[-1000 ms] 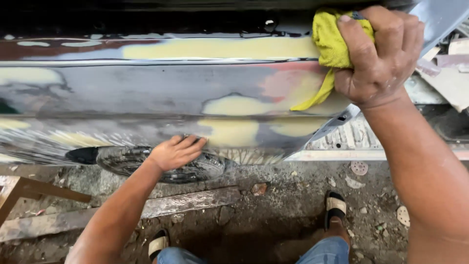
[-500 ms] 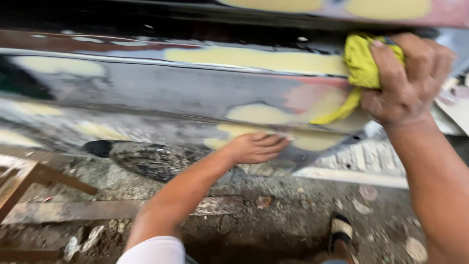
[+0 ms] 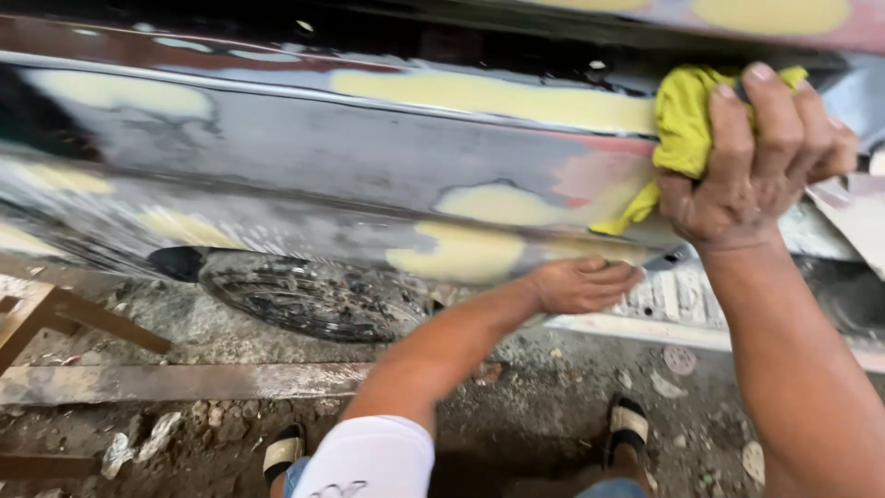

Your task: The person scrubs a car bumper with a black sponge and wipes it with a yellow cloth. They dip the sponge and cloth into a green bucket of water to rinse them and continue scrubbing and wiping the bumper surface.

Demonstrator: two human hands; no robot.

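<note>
Sanded car panel [image 3: 369,157]; right hand [image 3: 765,157] grips yellow rag [image 3: 687,120].

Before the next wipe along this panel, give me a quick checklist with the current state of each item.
1. Yellow cloth gripped in right hand: ok, bunched under the fingers.
2. Cloth against the car panel: ok, pressed near the upper filler strip.
3. Left hand placed on the lower panel edge: ok, flat on it beside a yellow filler patch.
4. Filler dry: cannot tell.
5. Footing: ok, both sandalled feet on the gritty ground.
6. Wooden frame at left out of the way: ok, apart from both hands.
</note>
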